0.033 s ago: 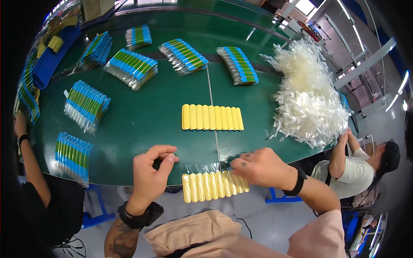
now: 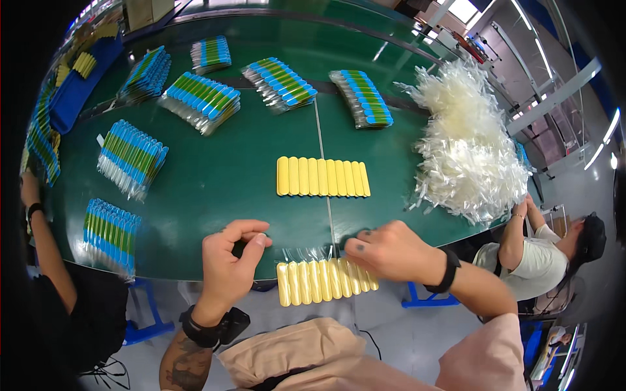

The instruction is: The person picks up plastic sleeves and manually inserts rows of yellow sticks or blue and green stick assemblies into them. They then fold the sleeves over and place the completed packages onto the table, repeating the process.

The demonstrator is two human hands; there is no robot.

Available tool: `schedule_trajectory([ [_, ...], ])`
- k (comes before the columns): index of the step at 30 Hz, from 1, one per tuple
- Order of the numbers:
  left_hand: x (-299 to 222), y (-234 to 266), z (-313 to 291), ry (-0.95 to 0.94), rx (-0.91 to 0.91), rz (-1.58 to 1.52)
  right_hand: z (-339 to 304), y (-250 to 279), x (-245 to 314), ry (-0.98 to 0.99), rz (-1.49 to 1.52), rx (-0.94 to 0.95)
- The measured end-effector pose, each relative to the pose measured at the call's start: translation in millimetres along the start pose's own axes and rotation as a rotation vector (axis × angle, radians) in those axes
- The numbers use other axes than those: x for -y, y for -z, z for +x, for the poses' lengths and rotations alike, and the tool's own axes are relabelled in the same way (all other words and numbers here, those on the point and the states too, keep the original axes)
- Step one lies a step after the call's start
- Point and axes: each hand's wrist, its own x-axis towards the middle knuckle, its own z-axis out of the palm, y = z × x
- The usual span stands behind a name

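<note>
A row of yellow nail files (image 2: pixel 314 281) in clear sleeves lies at the table's near edge, its lower part hanging past the edge. The sleeves' loose clear ends point away from me. My right hand (image 2: pixel 393 253) is over the far right end of this row, fingers curled together; what they pinch is hidden beneath them. To the left of the row, my left hand (image 2: pixel 229 262) is held with thumb and index finger slightly apart and nothing between them. Beyond both hands, a row of bare yellow nail files (image 2: pixel 322 177) lies side by side on the green table.
Bundles of sleeved blue-and-green files (image 2: pixel 200 98) lie across the left and far table. A heap of clear plastic sleeves (image 2: pixel 466 146) covers the right side. A blue bin (image 2: pixel 81 88) stands far left. One co-worker's arm (image 2: pixel 49 244) is at left; another person (image 2: pixel 531 257) sits at right.
My right hand has shifted very slightly at the right end of the sleeved row. My left hand and the other things look the same.
</note>
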Motion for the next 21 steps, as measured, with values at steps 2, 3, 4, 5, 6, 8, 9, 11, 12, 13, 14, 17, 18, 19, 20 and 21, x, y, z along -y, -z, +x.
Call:
schedule_trajectory([
  [2,4,1,-3,-0.028,-0.009,-0.080,26,5,2,0.008,0.060,0.058],
  [3,4,0,-3,-0.027,-0.013,-0.081,38,5,4,0.012,0.120,0.110],
  [4,4,-1,-1,-0.023,-0.024,-0.099,50,2,8,0.051,0.176,0.095],
  [5,4,-1,0,-0.020,-0.036,-0.113,62,-2,14,0.051,0.176,0.095],
  [6,5,-1,-1,-0.020,-0.034,-0.113,73,-6,21,0.111,0.178,0.105],
  [8,5,-1,-2,-0.022,-0.056,-0.133,95,-13,30,0.172,0.180,0.112],
  [9,4,-1,-3,-0.023,-0.049,-0.134,103,-15,33,0.210,0.186,0.089],
  [11,5,1,-3,0.006,-0.069,-0.151,106,-17,33,0.243,0.194,0.065],
  [12,7,1,-2,0.007,-0.061,-0.153,101,-15,31,0.228,0.201,0.070],
  [13,8,1,-3,-0.011,-0.090,-0.111,97,-14,28,0.225,0.210,0.081],
  [14,10,0,-3,-0.030,-0.115,-0.073,86,-12,22,0.224,0.211,0.086],
  [17,4,-3,-2,-0.055,-0.086,-0.060,32,-2,-5,0.125,0.172,0.139],
  [18,5,-3,-2,-0.056,-0.083,-0.061,17,1,-15,0.110,0.150,0.137],
  [19,6,-2,-3,-0.050,-0.090,-0.068,5,4,-23,0.106,0.146,0.134],
  [20,7,-1,-4,-0.048,-0.095,-0.074,-7,7,-30,0.080,0.137,0.129],
  [21,8,1,-5,-0.057,-0.090,-0.074,-16,9,-36,0.055,0.127,0.123],
])
